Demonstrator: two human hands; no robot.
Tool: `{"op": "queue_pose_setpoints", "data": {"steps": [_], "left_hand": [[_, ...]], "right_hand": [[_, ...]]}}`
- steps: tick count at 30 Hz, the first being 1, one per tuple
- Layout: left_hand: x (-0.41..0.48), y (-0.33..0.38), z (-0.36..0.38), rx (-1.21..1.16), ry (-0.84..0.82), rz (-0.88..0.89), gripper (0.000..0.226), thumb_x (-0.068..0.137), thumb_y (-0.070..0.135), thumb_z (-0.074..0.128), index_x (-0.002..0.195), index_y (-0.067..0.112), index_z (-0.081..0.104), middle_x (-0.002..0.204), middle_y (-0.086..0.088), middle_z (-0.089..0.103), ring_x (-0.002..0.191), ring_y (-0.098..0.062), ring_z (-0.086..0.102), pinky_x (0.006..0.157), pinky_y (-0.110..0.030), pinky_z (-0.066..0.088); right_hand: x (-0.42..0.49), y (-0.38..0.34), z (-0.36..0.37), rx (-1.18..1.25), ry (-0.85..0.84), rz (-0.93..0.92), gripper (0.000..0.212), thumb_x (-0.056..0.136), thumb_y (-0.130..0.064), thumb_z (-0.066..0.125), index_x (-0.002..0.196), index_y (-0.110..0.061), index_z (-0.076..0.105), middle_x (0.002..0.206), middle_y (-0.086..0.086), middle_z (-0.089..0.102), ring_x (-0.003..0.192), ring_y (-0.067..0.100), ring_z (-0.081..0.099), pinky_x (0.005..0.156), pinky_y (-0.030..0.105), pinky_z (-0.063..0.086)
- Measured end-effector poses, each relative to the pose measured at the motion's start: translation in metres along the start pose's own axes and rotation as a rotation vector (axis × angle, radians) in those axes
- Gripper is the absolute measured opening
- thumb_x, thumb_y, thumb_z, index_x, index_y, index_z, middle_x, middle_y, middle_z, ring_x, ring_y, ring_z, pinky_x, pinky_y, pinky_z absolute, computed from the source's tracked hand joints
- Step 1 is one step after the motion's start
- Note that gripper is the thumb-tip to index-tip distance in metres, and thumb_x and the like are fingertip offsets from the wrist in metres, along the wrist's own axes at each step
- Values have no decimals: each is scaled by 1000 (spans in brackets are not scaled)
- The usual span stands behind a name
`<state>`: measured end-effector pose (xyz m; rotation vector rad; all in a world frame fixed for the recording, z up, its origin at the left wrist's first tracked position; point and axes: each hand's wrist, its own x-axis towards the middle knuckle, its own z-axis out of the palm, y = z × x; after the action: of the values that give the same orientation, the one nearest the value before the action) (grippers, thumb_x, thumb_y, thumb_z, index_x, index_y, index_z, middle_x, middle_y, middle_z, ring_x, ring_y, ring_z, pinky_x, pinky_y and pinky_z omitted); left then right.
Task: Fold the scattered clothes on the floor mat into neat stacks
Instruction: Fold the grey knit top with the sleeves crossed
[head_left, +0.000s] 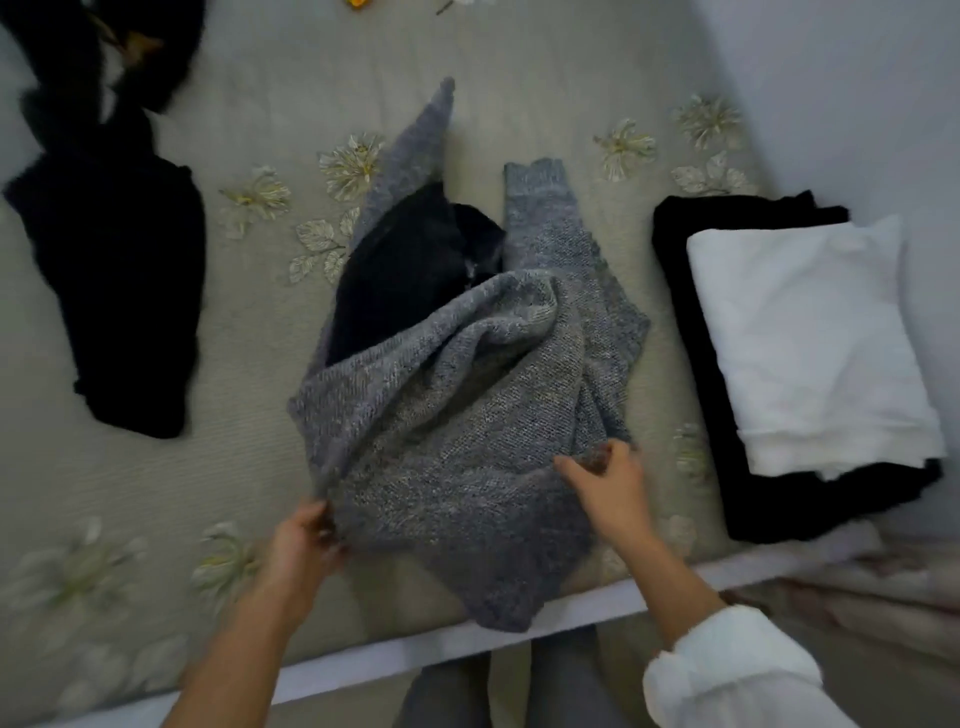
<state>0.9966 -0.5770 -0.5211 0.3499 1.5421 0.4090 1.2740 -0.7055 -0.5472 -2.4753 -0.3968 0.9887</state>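
I have the grey knit sweater (457, 415) pinched at its near hem, left hand (306, 540) and right hand (608, 478) fingers both closed on it. It looks soft, bulky and floppy, so I'd judge gripping hem corners best.

White rolled sleeve (727, 670) (grey trousers (566, 691))

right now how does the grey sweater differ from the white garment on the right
The grey sweater is bunched and unfolded, mid-mat; the white garment is folded flat into a neat rectangle. The grey sweater is gripped by the left hand and right hand; the white garment lies untouched. The sweater is a coarse knit, partly covering a dark garment; the white one looks smooth, atop a folded black garment.
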Motion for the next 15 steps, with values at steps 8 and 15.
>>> {"op": "queue_pose_setpoints", "data": {"steps": [8, 15], "left_hand": [[43, 57, 20, 990, 211, 670, 89, 80, 13, 69, 151, 13, 17, 157, -11, 19, 144, -28, 18, 117, -43, 17], [53, 70, 41, 1451, -41, 700, 49, 83, 18, 66, 129, 33, 56, 115, -5, 64, 120, -28, 49, 102, -47, 38]], "right_hand": [[-14, -27, 24, -601, -100, -366, 42, 86, -34, 59, 123, -20, 45, 142, 3, 41, 142, 19, 23, 114, 54, 3], [-69, 11, 10, -907, -313, -1478, 29, 69, -29, 70, 97, -32, 62, 114, -6, 64, 112, 18, 60, 101, 41, 45]]}}
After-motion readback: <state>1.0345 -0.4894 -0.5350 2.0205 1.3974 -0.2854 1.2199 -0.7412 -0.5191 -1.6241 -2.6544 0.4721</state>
